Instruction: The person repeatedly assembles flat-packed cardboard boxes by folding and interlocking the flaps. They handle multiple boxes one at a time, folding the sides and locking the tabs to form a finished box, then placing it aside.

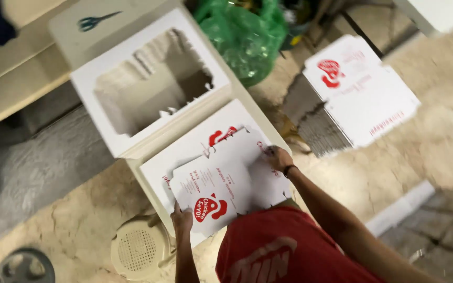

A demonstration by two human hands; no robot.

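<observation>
Warm, dim indoor light falls fairly evenly, strongest on the pale stone floor (436,131) at three o'clock. The whole frame is softened by motion blur (edges smear, print blurs). The white punched cardboard frame (148,78) at eleven o'clock casts a soft shadow. Darkness gathers at nine o'clock, and the crumpled green plastic bag (245,34) glints faintly.

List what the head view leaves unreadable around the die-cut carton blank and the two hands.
- Left hand: fingers under the carton blank, hidden by the card.
- Right hand: fingertip contact lost to motion blur.
- Stack of flat cartons: count unclear, edges blurred.
- Scissors: too small to tell whether open.
- Cut sheet on the table: what shows through its hole is blurred.
- Beige perforated object: partly hidden by the left arm.
</observation>
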